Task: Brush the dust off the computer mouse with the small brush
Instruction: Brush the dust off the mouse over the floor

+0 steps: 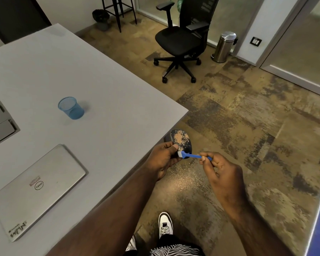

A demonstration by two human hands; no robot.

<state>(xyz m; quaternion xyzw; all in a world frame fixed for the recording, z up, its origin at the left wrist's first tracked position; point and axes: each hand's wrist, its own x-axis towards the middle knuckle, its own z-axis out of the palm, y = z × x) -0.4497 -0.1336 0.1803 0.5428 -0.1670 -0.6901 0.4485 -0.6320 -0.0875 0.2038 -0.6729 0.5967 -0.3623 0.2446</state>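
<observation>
A black computer mouse [181, 140] with tan dust across its top is held just past the table's edge, over the floor. My left hand [162, 159] grips its near end, thumb on top. My right hand [218, 168] pinches the handle of a small blue brush [191, 155]. The brush's white bristles touch the near end of the mouse, next to my left thumb. Tan dust lies scattered on the floor [185, 180] below the mouse.
The grey table [92, 76] carries a blue mesh pen cup [70, 108], a shut silver laptop [37, 189] and a cable hatch [0, 121]. A black office chair [181, 39] and a steel bin [224, 47] stand beyond. My white shoe [165, 224] is below.
</observation>
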